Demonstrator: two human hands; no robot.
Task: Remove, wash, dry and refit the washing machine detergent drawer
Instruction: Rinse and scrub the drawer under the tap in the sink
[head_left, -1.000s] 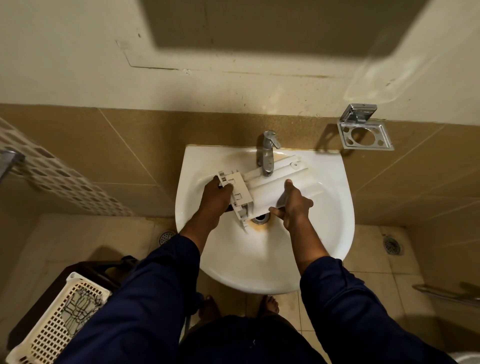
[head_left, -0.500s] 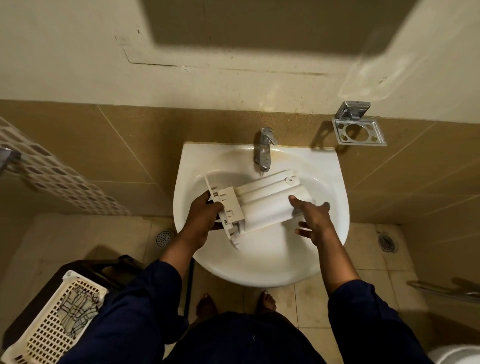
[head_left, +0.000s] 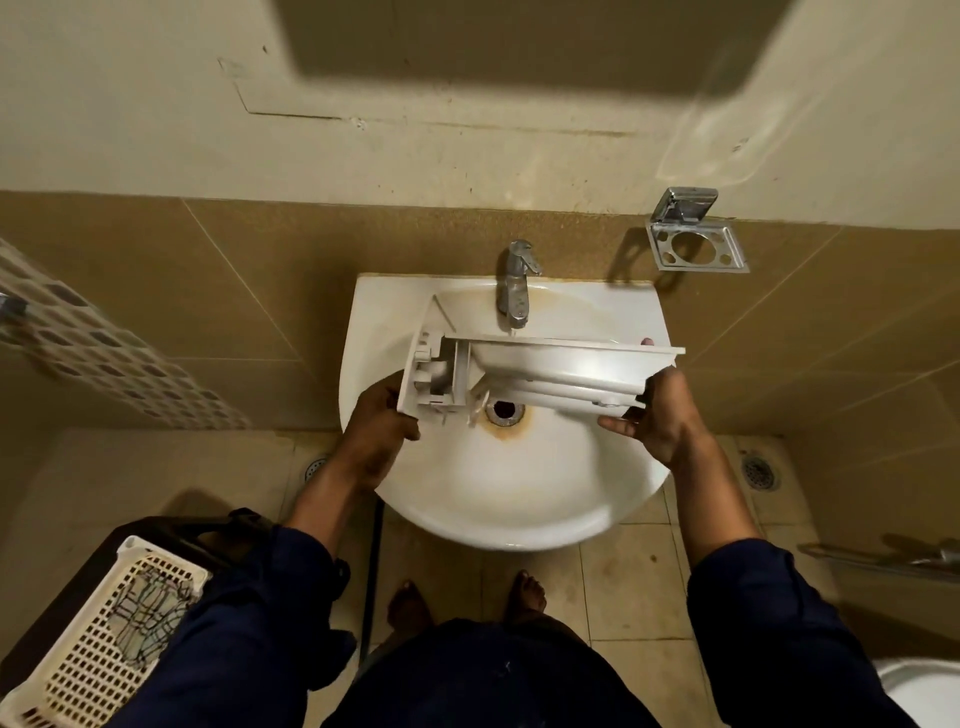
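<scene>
Drawer (head_left: 550, 369) hangs level over the sink (head_left: 519, 530), held at both ends, its long side running from one hand across to the other. The left hand (head_left: 382, 415) grips the front panel end at its lower corner. The panel stands just beyond the knuckles, and the fingers curl behind it, so I cannot tell how they lie there. The right hand (head_left: 660, 415) clamps the far end. Its thumb (head_left: 615, 423) stretches along under the lower edge, pointing back toward the other hand. Its fingers wrap round behind, and one fingertip (head_left: 647, 341) shows over the top rim. The drawer's body sits between the two palms, tilted so its hollow faces away from me. The tap (head_left: 514, 291) stands just past the top rim, and the drain (head_left: 503, 408) lies below, between the hands. A basket (head_left: 78, 639) sits on the floor, well behind the left wrist.
</scene>
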